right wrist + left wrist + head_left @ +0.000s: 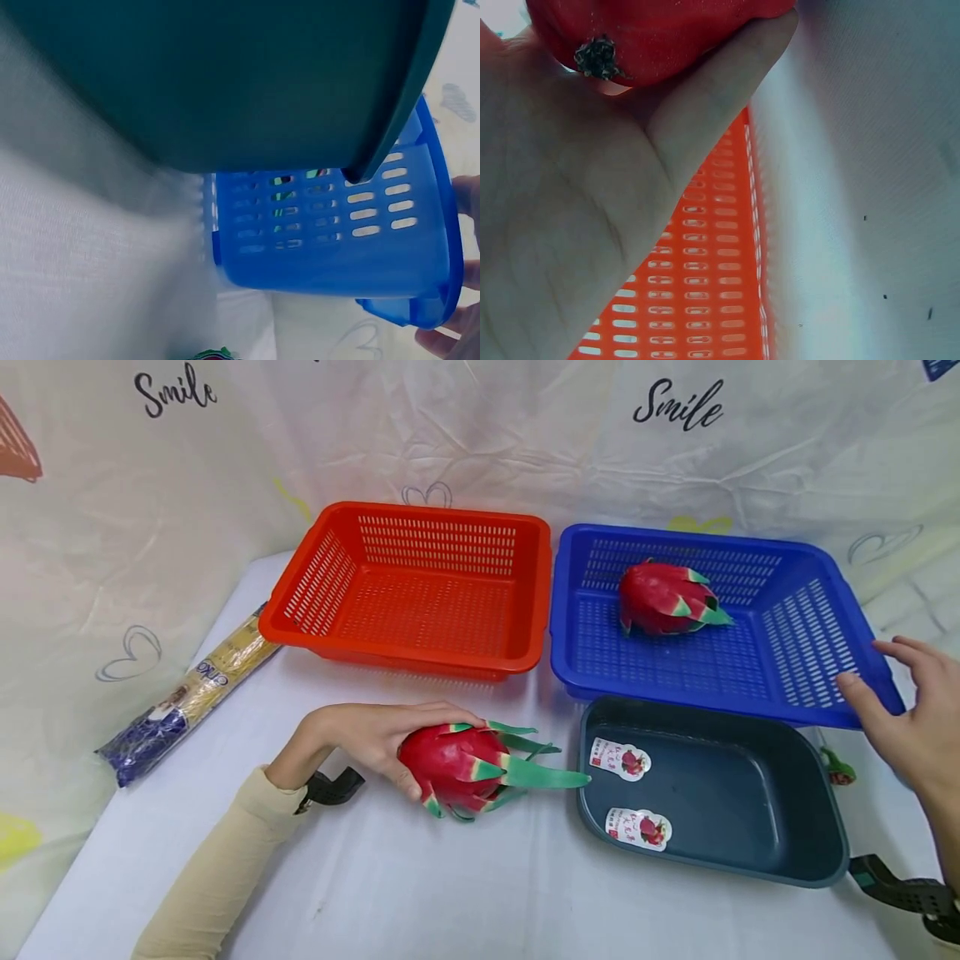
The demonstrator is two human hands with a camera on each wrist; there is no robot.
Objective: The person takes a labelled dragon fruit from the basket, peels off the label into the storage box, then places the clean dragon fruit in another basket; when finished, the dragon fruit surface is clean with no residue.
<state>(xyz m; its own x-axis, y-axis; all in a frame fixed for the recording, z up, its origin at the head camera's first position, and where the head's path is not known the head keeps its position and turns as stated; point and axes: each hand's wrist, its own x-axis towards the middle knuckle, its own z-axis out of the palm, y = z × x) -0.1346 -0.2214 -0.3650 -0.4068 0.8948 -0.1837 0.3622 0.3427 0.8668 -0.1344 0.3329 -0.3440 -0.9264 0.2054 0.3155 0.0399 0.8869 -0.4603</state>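
Note:
My left hand [382, 739] holds a dragon fruit [453, 768] from its left and top side, with its green leaf tips pointing right. In the left wrist view, the dark stem end of this dragon fruit [660, 37] lies against the palm. My right hand [918, 706] is at the right rim of the blue basket [720, 689], fingers spread, thumb overlapping the side wall. The right wrist view has the fingers [469, 274] right at the rim. Inside the blue basket lies another dragon fruit [663, 597].
A red basket [427, 610] stands left of the blue one. In front of the blue basket is a dark teal tray [720, 802] with two stickers. A long pack of dry spaghetti [198, 689] lies at left. A small red-green item [838, 768] shows beside the tray.

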